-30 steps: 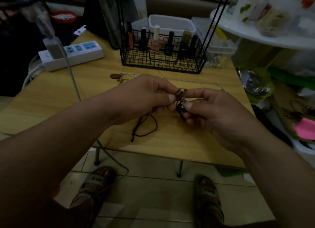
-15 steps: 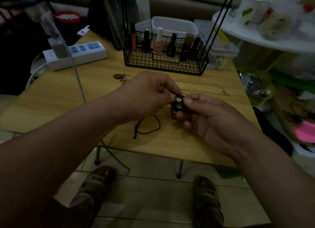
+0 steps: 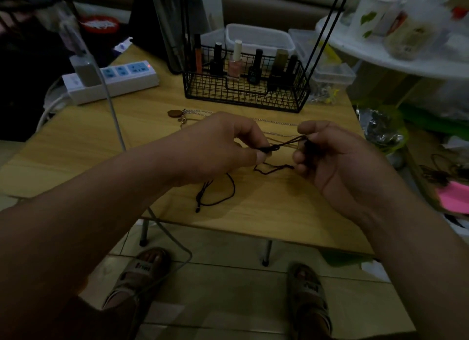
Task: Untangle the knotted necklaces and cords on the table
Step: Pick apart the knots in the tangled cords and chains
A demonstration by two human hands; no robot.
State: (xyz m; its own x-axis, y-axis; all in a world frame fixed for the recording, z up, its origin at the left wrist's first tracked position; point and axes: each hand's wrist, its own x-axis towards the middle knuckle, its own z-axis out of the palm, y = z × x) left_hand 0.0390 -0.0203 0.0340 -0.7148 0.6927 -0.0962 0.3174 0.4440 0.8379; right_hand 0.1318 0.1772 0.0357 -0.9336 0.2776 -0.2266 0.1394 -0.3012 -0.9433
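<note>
Both hands (image 3: 223,146) (image 3: 337,159) pinching dark cord (image 3: 284,143) taut, no writing legible

Dark cord (image 3: 284,144) taut in mid-air above wooden table (image 3: 266,212); silver chain necklace (image 3: 276,123) flat behind.

Your table (image 3: 76,146) fills the middle of the view. At its 12 o'clock edge stands the wire basket (image 3: 245,90) with bottles (image 3: 235,60) in it, and plastic tubs (image 3: 258,36) sit behind that. The power strip (image 3: 111,82) lies at 10 o'clock. A chain necklace (image 3: 275,123) lies just before the basket, its pendant (image 3: 173,113) toward 11 o'clock. A cord (image 3: 275,169) runs between your left hand (image 3: 223,146) and right hand (image 3: 337,159) above the table's centre. A second cord (image 3: 218,192) lies at 6 o'clock, under your left hand.
</note>
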